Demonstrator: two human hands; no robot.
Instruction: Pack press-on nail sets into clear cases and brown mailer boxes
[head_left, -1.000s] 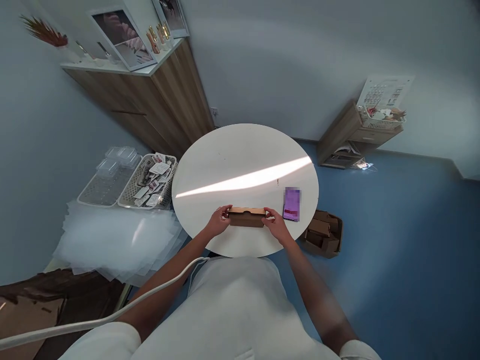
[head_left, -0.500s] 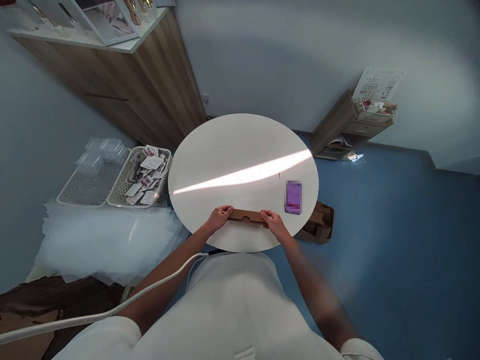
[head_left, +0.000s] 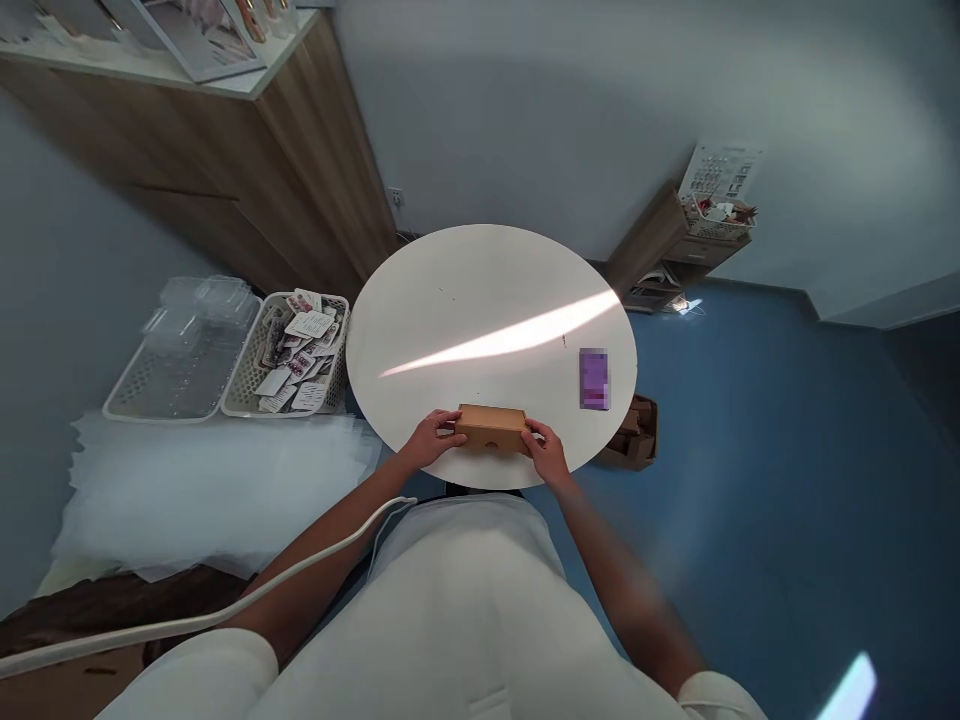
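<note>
A small brown cardboard box [head_left: 491, 428] with a half-round notch in its front is at the near side of the white round table [head_left: 480, 270]. My left hand [head_left: 433, 438] grips its left end, thumb and fingers on the top edge and front. At the other end, my right hand [head_left: 546, 450] grips the right corner in the same way. The box's lid looks closed, and its contents are hidden. On the table's right side lies a purple, blurred rectangular item [head_left: 594, 380], apart from both hands.
Left of the table stand a white basket of printed cards [head_left: 300, 350] and a basket with clear plastic boxes [head_left: 180, 370]. Translucent sheets [head_left: 210, 490] lie below them. A carton of cardboard [head_left: 636, 435] is on the floor at right. A white cable [head_left: 300, 575] crosses my left arm.
The box now shows its top and a taller front; before, only a narrow brown strip showed between my hands. Both hands have shifted their grip on its ends. The view has moved slightly.
</note>
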